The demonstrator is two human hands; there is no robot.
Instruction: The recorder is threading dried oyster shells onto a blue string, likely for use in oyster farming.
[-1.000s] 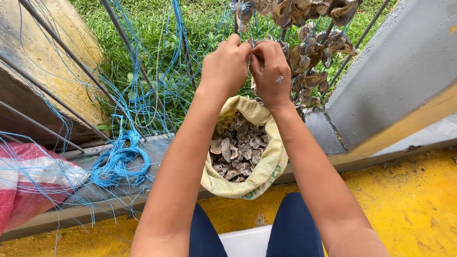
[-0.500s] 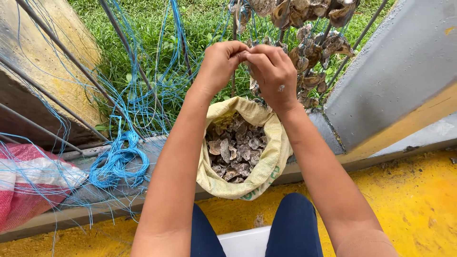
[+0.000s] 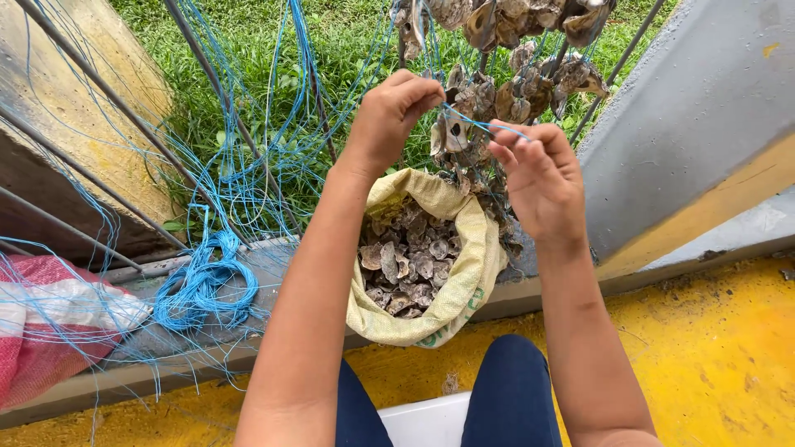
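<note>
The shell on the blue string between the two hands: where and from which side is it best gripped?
Probably by the flat faces of the shell, pinched across its thin edge, coming from the left, where the left hand sits. It hangs on the blue string with its broad face toward the camera. The right hand holds the string taut on the other side; strung shells crowd behind.
</note>
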